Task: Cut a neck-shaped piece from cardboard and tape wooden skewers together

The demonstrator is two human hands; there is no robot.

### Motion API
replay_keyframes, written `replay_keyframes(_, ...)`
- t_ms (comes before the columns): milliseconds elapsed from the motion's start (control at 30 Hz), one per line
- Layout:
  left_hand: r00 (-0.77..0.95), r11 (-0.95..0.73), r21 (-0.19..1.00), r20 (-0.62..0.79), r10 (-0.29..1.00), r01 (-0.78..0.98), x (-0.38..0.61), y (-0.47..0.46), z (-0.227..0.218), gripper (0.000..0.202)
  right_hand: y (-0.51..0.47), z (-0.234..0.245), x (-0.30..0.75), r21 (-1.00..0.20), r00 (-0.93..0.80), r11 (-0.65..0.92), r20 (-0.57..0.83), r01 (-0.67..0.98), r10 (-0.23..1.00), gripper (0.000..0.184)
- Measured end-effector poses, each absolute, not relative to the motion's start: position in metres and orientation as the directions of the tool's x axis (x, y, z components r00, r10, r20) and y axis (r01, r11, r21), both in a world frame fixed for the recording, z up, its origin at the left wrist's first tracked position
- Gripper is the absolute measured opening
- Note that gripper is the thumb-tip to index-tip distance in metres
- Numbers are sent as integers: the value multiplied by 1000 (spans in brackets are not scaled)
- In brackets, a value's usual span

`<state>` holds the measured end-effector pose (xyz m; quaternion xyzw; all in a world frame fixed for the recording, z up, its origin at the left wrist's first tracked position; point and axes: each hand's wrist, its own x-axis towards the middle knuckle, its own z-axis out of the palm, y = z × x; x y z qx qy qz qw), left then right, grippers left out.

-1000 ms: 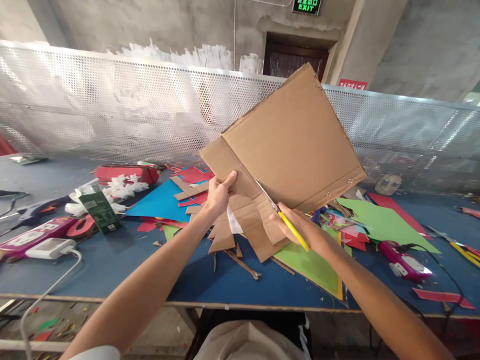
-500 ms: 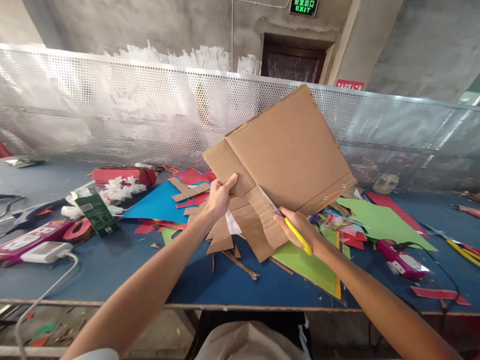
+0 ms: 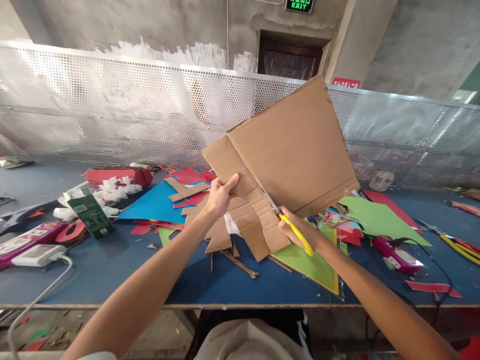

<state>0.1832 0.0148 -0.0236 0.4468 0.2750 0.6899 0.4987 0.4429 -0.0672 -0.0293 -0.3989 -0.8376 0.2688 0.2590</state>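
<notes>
"How will that cardboard sheet (image 3: 292,145) handle?"

"Light and fairly stiff, I'd guess. It's tilted above the bench (image 3: 131,282); hold the flap (image 3: 220,157), where the left hand (image 3: 219,197) pinches, thumb in front, fingers mostly hidden behind."

"And the right hand (image 3: 302,225)?"

"Fingers curled round the scissors (image 3: 294,228); I can't make out their second blade."

Fairly bright, soft light; strong glare on metal screen (image 3: 123,100), left side. Exit sign (image 3: 299,5) glows green, door (image 3: 288,59) dark. Faint shadow below green box (image 3: 90,212). Wide-lens stretch toward edges; red sign (image 3: 346,83) lettering soft.
</notes>
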Motion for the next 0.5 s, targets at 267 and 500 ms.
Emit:
replay_keyframes(267,-129,-361,831,339,932,-424,186,15,-23,64,-55,-19,425,-524,-444,472,188,709,876,69)
replay_keyframes(500,-151,-336,855,300,942,-396,180,15,-19,66,-67,-3,414,-355,-431,439,104,825,896,62)
